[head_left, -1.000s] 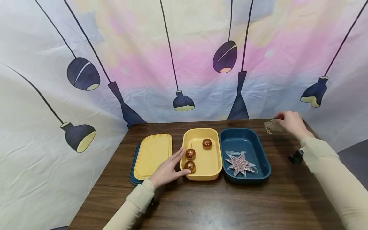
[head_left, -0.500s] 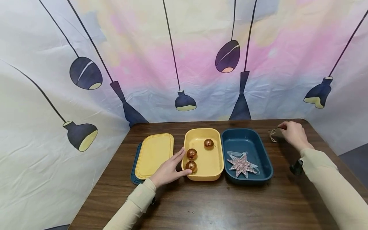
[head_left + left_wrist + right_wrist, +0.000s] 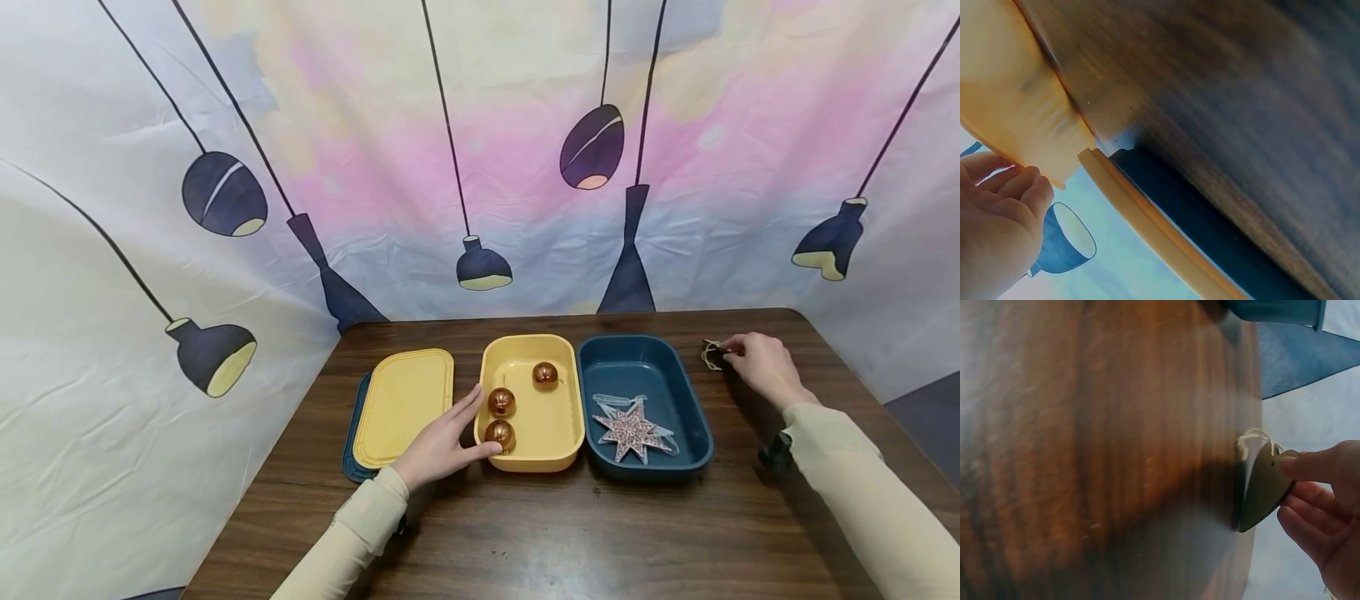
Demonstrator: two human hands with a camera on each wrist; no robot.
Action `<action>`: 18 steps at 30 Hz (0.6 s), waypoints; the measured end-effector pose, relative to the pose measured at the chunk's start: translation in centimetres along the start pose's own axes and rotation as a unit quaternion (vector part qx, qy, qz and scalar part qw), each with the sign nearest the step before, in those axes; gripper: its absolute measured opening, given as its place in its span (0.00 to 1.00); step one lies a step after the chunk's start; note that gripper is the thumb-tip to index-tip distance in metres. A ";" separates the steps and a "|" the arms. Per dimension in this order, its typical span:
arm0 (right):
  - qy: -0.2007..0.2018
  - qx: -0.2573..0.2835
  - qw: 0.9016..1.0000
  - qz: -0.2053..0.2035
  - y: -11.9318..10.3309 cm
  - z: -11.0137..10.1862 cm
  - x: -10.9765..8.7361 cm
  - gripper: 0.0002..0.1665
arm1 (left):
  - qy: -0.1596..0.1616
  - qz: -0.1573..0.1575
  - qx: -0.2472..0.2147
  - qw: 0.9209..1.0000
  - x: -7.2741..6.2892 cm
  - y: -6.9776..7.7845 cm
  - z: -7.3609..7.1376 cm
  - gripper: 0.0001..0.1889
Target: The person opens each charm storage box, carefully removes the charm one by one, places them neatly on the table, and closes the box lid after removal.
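Observation:
My left hand [image 3: 438, 446] rests with extended fingers at the left wall of a yellow box [image 3: 543, 425]; its thumb reaches the near left corner. In that box lie three shiny copper baubles, one of them a bauble [image 3: 545, 375] at the back right. To the right, a dark blue box [image 3: 652, 358] holds a glittery pink star ornament [image 3: 630, 430] with clear ribbon. My right hand [image 3: 765, 367] pinches a flat heart-shaped ornament [image 3: 1266, 487] with a twine loop [image 3: 1254, 434] between thumb and fingers. Its pointed lower end is at the table surface in the right wrist view.
A yellow lid [image 3: 405, 408] lies on a dark blue lid [image 3: 351, 457], left of the boxes. The brown wooden table [image 3: 585, 542] meets a cloth backdrop [image 3: 525, 167] printed with hanging lamps along its back edge.
My right hand has come down to the table with the heart-shaped ornament, which was held higher a second ago. The left hand stays at the yellow box.

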State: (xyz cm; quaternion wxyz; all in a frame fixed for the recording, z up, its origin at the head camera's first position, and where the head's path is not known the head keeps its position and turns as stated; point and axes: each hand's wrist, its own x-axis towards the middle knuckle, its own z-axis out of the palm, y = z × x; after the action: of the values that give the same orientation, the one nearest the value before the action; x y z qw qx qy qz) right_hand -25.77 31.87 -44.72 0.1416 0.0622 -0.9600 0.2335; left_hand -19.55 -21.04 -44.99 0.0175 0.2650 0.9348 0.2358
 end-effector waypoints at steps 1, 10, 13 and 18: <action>-0.002 -0.003 1.000 -0.001 0.0 0.1 -0.1 0.12 | 0.001 0.000 -0.001 1.000 0.0 0.0 0.0 0.51; -0.028 -0.033 0.999 -0.003 0.2 0.6 -0.3 0.13 | 0.004 0.003 -0.004 1.000 0.0 -0.1 0.1 0.51; -0.032 -0.046 0.998 -0.007 0.3 0.8 -0.2 0.13 | 0.004 0.005 -0.004 1.000 0.0 -0.2 0.1 0.52; -0.039 -0.062 0.997 -0.020 0.3 1.0 0.0 0.12 | 0.004 0.005 -0.006 1.000 0.0 -0.1 0.1 0.52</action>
State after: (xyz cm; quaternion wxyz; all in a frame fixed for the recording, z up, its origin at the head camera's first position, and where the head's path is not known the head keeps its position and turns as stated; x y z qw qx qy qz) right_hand -26.03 31.67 -45.74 0.1128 0.0816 -0.9760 0.1677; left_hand -19.55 -21.11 -45.14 0.0143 0.2690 0.9321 0.2421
